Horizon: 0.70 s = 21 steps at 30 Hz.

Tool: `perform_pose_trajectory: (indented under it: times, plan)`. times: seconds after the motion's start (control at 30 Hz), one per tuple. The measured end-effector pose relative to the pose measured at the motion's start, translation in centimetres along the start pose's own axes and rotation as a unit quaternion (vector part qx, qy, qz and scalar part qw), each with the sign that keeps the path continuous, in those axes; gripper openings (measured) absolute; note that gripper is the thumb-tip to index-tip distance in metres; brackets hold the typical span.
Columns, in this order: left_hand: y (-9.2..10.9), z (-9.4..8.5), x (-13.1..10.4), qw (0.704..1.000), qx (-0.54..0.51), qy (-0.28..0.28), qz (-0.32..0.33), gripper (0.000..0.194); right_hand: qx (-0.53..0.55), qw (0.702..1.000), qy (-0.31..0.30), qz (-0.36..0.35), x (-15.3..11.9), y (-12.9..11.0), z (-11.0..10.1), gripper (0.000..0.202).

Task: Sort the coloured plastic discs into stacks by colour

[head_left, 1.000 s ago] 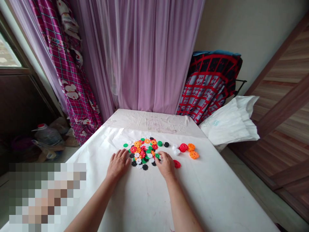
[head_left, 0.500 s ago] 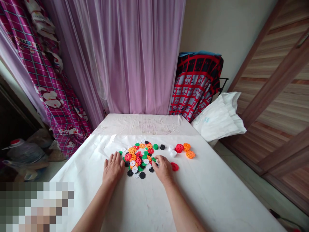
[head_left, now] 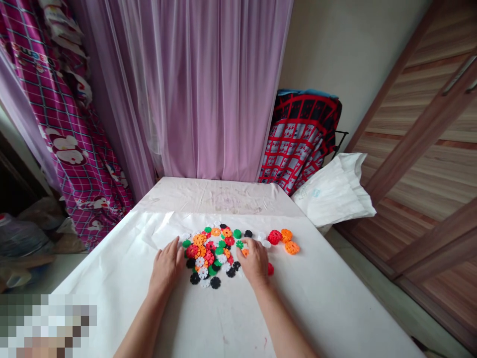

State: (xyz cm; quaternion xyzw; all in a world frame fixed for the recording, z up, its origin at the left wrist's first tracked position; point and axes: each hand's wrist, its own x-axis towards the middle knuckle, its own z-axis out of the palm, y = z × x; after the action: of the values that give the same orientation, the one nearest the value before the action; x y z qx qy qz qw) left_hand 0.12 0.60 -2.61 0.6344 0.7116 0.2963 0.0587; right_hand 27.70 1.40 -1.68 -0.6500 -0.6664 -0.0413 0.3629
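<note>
A pile of plastic snowflake discs (head_left: 209, 259) in red, orange, green, white and black lies on the white-covered table. My left hand (head_left: 166, 263) rests flat at the pile's left edge, fingers stretched out, holding nothing. At the right edge, my right hand (head_left: 256, 262) is curled, with an orange disc (head_left: 245, 252) between thumb and fingers. A green disc (head_left: 239, 244) shows at its fingertips. Part of a red disc (head_left: 271, 269) shows just right of this hand. Beyond it sit stacked red discs (head_left: 275, 237), orange discs (head_left: 292, 247) and white discs (head_left: 263, 238).
Green discs (head_left: 237, 233) and a black disc stack (head_left: 248, 233) stand behind the pile. A white bag (head_left: 335, 191) hangs at the table's right edge. Purple curtains (head_left: 219, 99) close off the back, and a wooden wardrobe (head_left: 428, 149) is on the right.
My right hand has shifted slightly at the pile's edge; an orange disc now shows in its fingers. My left hand stays beside the pile. The view has tilted a little.
</note>
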Motion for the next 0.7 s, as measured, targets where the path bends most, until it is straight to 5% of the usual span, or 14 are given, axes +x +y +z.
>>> perform_pose_trajectory:
  times: [0.23, 0.4, 0.7]
  plan:
    - [-1.5, -1.3, 1.4, 0.961, -0.218, 0.071, -0.155, 0.048, -0.089, 0.992, -0.089, 0.005, 6.3, 0.7, -0.7, 0.017]
    - [-1.4, -1.3, 1.5, 0.952, -0.250, 0.066, -0.163, 0.046, -0.087, 0.984, -0.154, 0.012, 6.5, 0.2, -0.5, 0.018]
    - [-1.1, -1.4, 1.4, 0.956, -0.234, 0.056, -0.164, 0.043, -0.094, 0.983, -0.158, -0.011, 6.6, 0.2, 0.4, 0.020]
